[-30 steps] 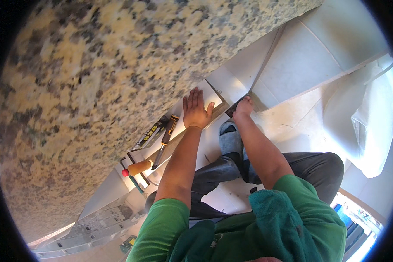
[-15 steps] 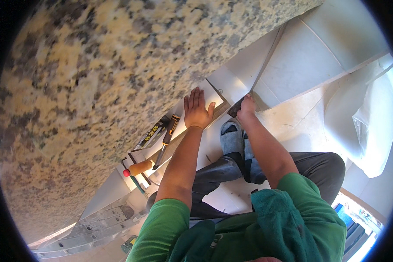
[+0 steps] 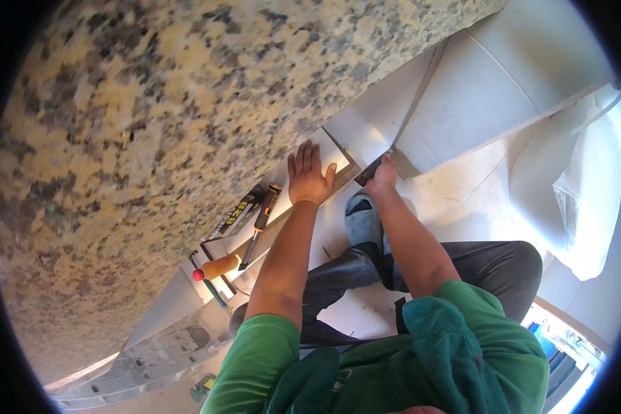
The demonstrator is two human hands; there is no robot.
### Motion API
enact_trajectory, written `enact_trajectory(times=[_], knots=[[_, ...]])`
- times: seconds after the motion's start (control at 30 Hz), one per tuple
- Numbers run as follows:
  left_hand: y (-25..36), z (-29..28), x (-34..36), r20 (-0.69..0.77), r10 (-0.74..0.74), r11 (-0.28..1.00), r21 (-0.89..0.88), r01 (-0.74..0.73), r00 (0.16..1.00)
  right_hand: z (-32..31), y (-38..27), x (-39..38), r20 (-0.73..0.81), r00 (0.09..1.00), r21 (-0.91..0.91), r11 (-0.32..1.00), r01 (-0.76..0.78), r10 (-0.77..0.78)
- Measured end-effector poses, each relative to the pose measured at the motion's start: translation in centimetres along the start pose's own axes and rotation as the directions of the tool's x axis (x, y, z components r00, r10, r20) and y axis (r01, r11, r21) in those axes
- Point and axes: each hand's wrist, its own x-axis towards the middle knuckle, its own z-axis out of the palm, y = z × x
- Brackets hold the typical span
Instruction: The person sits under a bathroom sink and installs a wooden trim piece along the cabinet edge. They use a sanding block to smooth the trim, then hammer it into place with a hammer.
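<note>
At our far left, a speckled granite counter (image 3: 152, 138) fills the upper part of the view, and below it a grey slotted tray (image 3: 145, 367) lies near the floor. Just right of that tray, we see a small green-and-yellow object (image 3: 202, 388); its kind is too small to tell. Further along, an amber cylinder (image 3: 219, 267) with a red end lies beside the tip of a tool with a black-and-orange handle (image 3: 266, 209). A black package (image 3: 236, 217) with yellow print sits just left of that handle, partly hidden by the counter edge.

Our left hand (image 3: 309, 176) lies flat on a white panel (image 3: 333, 149), palm down, its 4 fingers close together and the thumb spread away to the right; it grasps nothing. To its right, below, we see our foot in a grey slipper (image 3: 362, 224). Above the slipper, between our 2 hands and near the panel's corner, is a dark flat piece (image 3: 368, 172). Our right hand (image 3: 383, 178) is closed around its right end. A teal towel (image 3: 452, 341) hangs over our green shirt. Beyond, we see pale tiles (image 3: 476, 90) and, at the far right, a white plastic bag (image 3: 590, 221).
</note>
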Motion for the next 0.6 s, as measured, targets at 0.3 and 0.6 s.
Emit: enact_trajectory(times=[0.3, 0.6], knots=[[-0.4, 0.0, -0.3, 0.023, -0.023, 0.999, -0.034, 0.024, 0.999, 2.8, -1.8, -4.8, -0.209, 0.973, -0.167, 0.984, 0.068, -0.103], [-0.5, 0.3, -0.2, -0.007, -0.006, 1.000, -0.018, 0.006, 1.000, 2.5, -0.9, -2.0, -0.240, 0.942, -0.346, 0.927, 0.142, -0.234]])
